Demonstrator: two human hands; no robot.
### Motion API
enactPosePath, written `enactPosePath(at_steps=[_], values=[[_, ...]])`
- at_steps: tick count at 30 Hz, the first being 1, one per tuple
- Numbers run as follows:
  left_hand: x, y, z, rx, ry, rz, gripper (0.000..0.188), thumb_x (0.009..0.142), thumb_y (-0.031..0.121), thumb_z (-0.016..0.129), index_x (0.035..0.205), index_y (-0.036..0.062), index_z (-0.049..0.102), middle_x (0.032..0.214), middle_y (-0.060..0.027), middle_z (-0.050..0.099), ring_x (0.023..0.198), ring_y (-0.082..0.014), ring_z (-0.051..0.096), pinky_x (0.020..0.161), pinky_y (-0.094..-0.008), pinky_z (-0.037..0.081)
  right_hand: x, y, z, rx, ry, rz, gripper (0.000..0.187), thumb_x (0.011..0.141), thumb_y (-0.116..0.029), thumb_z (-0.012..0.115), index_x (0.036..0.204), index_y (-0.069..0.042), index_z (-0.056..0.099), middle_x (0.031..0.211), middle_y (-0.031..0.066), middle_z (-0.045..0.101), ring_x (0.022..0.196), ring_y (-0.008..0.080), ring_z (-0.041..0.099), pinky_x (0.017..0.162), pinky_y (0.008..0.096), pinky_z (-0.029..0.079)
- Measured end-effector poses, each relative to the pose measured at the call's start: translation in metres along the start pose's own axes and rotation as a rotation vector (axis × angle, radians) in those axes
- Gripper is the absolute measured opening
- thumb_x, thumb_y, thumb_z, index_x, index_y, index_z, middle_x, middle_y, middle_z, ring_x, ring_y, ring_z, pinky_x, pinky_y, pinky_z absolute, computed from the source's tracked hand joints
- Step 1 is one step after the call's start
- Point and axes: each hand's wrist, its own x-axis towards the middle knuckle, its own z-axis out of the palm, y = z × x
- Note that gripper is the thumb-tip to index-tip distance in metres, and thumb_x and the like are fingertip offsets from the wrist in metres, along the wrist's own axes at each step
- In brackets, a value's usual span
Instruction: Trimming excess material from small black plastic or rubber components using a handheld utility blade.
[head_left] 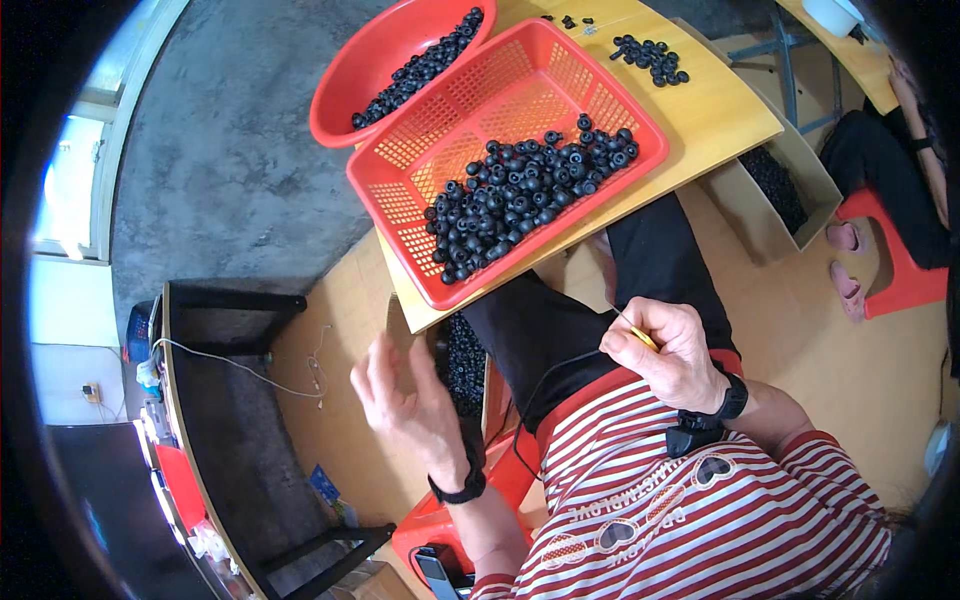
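Note:
My right hand is closed around a small tool with a yellow handle. A thin metal shaft sticks out of it toward the table, and its exact kind is hard to make out. To the left, my left hand has its fingers apart and nothing visible in it. It hovers beside an open box of small black parts below the table's edge. In front of both hands, a red plastic basket rests on the table, holding a heap of round black ring-like parts.
Behind the basket, a red basin holds more black parts. Several loose ones lie on the yellow table. A carton of dark parts stands at right, near a person on a red stool. A black-framed desk is at left.

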Motion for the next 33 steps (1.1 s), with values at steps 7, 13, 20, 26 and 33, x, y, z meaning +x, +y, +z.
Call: enactPosePath(at_steps=[7, 13, 20, 26, 33], values=[[0.039, 0.040, 0.064, -0.136, -0.200, 0.169, 0.025, 0.071, 0.009, 0.076, 0.094, 0.0017, 0.070, 0.084, -0.0119, 0.058, 0.084, -0.0285, 0.058, 0.076, -0.0395, 0.046, -0.001, 0.001, -0.001, 0.037, 0.008, 0.005, 0.024, 0.091, -0.013, 0.063, 0.072, -0.004, 0.055, 0.058, -0.0059, 0.042, 0.056, 0.0018, 0.035, 0.049, 0.0225, 0.031], [0.053, 0.042, 0.098, -0.014, -0.293, 0.168, 0.022, 0.070, 0.013, 0.077, 0.087, 0.0001, 0.071, 0.080, -0.0137, 0.060, 0.080, -0.0294, 0.059, 0.072, -0.0392, 0.046, -0.002, -0.002, -0.001, 0.045, 0.007, -0.015, 0.023, 0.092, -0.014, 0.063, 0.073, -0.004, 0.055, 0.058, -0.0055, 0.042, 0.056, 0.0018, 0.036, 0.049, 0.0225, 0.031], [0.049, 0.052, 0.086, -0.092, -0.214, 0.232, 0.012, 0.079, 0.007, 0.070, 0.088, -0.0005, 0.070, 0.079, -0.0145, 0.065, 0.074, -0.0257, 0.064, 0.070, -0.0342, 0.048, -0.002, -0.003, -0.003, 0.029, 0.009, -0.037, 0.022, 0.092, -0.013, 0.063, 0.074, -0.004, 0.055, 0.058, -0.0055, 0.042, 0.056, 0.0014, 0.036, 0.049, 0.0225, 0.031], [-0.005, 0.068, 0.034, -1.015, -0.658, -0.367, 0.013, 0.086, -0.001, 0.066, 0.099, -0.0050, 0.065, 0.088, -0.0087, 0.069, 0.079, -0.0142, 0.065, 0.076, -0.0267, 0.052, -0.002, -0.003, 0.001, 0.030, 0.162, -0.138, 0.009, 0.089, -0.005, 0.065, 0.095, 0.000, 0.063, 0.073, -0.0048, 0.053, 0.063, 0.0007, 0.043, 0.054, 0.0187, 0.037], [-0.037, 0.077, 0.021, -1.306, -0.696, -0.379, 0.021, 0.078, -0.006, 0.073, 0.099, -0.0047, 0.067, 0.091, -0.0064, 0.063, 0.081, -0.0107, 0.059, 0.074, -0.0226, 0.048, 0.001, 0.001, 0.002, -0.064, 0.108, -0.247, 0.012, 0.087, -0.009, 0.067, 0.089, 0.002, 0.062, 0.073, 0.0039, 0.056, 0.062, 0.0066, 0.050, 0.054, 0.0229, 0.040]])
